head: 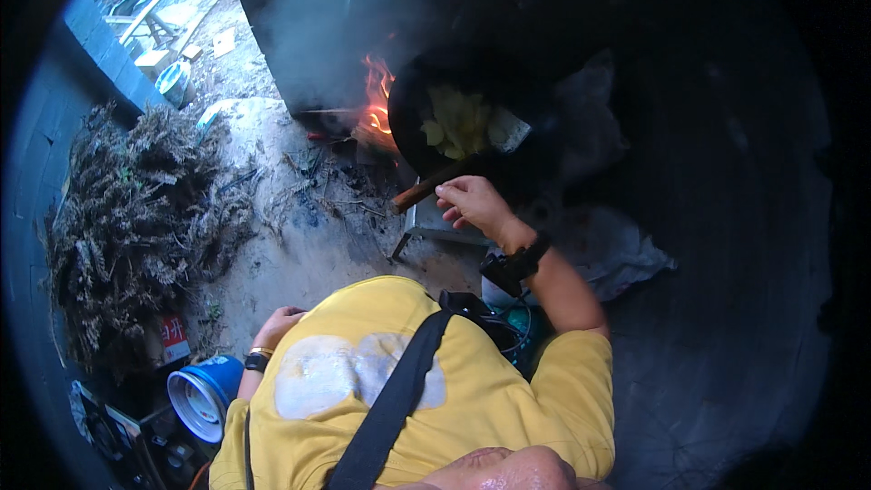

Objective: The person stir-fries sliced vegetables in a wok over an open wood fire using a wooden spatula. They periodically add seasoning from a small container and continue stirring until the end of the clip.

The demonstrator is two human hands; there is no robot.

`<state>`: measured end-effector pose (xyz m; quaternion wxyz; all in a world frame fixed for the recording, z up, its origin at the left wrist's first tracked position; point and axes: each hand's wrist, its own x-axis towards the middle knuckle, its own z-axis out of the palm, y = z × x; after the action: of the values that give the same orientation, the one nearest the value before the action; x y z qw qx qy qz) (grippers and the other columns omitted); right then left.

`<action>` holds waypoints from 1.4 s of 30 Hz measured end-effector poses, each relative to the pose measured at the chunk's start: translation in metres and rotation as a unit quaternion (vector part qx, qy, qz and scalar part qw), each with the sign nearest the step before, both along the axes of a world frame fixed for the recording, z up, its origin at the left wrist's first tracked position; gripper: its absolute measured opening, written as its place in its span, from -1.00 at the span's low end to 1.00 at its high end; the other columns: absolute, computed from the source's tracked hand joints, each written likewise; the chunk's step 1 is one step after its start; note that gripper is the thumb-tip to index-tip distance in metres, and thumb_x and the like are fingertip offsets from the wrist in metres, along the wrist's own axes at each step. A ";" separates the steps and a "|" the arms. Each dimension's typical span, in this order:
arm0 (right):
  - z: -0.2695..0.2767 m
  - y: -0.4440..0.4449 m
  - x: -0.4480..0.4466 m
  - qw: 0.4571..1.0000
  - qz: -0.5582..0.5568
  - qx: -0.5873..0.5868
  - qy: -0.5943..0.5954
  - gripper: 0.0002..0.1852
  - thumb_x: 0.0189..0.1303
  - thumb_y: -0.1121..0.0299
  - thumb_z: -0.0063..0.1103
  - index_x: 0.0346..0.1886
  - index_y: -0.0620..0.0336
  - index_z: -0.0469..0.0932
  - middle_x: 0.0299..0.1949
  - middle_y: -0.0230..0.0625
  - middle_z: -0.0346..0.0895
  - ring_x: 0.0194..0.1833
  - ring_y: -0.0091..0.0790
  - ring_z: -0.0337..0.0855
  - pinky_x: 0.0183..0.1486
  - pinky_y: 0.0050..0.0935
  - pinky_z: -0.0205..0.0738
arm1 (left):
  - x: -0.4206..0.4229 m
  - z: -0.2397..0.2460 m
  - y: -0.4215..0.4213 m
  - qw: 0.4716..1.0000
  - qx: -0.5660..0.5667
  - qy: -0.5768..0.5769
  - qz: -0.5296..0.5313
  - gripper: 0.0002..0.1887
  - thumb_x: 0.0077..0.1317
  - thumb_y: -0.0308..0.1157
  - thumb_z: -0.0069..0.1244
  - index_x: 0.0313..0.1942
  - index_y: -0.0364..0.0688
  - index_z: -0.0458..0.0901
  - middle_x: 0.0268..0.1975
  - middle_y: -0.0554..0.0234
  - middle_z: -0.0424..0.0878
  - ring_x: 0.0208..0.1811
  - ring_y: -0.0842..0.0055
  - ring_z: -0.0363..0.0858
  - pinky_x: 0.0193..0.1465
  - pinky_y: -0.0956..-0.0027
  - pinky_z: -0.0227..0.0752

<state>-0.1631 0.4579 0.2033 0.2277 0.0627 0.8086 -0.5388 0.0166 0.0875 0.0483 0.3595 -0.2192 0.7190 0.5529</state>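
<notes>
A dark wok (408, 143) sits over the fire, holding pale yellow slices (459, 119) that look like potato. Near its right side a metal spatula blade (509, 131) lies among them. The wooden handle (415, 196) slants down and left over the wok's near rim. My right hand (473, 201) is beside this handle, thumb and forefinger together at its edge, the other fingers loosely curled; whether it grips the handle is unclear. My left hand (282, 323) rests low against my yellow shirt, its fingers mostly hidden.
Flames (379, 99) and smoke rise at the wok's left, above burning wood (374, 139). A heap of dry brushwood (143, 231) lies on the left. Below it stands a blue bucket (204, 391). A low metal stand (442, 228) and a pale plastic sack (619, 252) are near my right arm.
</notes>
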 end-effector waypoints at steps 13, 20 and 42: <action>-0.108 -0.028 -0.013 0.900 -0.309 -0.260 -0.166 -0.37 0.20 0.08 0.12 0.08 0.51 0.26 -0.16 0.07 0.47 -0.32 -0.09 0.61 -0.23 -0.11 0.60 | -0.046 -0.058 -0.064 0.989 0.012 -0.017 -0.149 -0.61 0.24 -0.21 0.04 -0.07 -0.35 0.60 -0.21 0.16 0.67 -0.26 0.48 0.63 -0.15 0.43 0.51; -0.147 -0.073 -0.030 0.781 -0.377 -0.486 -0.107 -0.75 0.13 0.24 0.14 -0.38 0.26 0.45 -0.44 -0.15 0.54 -0.39 -0.20 0.61 -0.34 -0.28 0.58 | -0.068 -0.048 -0.093 0.992 0.016 -0.038 -0.120 -0.62 0.23 -0.22 0.08 -0.08 -0.33 0.58 -0.26 0.18 0.66 -0.31 0.50 0.63 -0.20 0.44 0.53; -0.002 -0.001 0.067 0.850 -0.128 0.487 0.152 -0.33 -0.10 0.56 0.07 0.24 0.10 0.32 -0.15 0.10 0.52 -0.09 0.14 0.53 -0.04 -0.08 0.44 | -0.109 -0.056 -0.076 0.972 0.059 0.010 -0.229 -0.63 0.24 -0.18 0.08 -0.10 -0.30 0.60 -0.29 0.25 0.66 -0.32 0.56 0.61 -0.22 0.47 0.52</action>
<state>-0.0963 0.4569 0.2014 -0.0290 0.1854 0.9768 -0.1027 -0.0926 0.0117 -0.0073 0.4820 -0.0216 0.7196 0.4994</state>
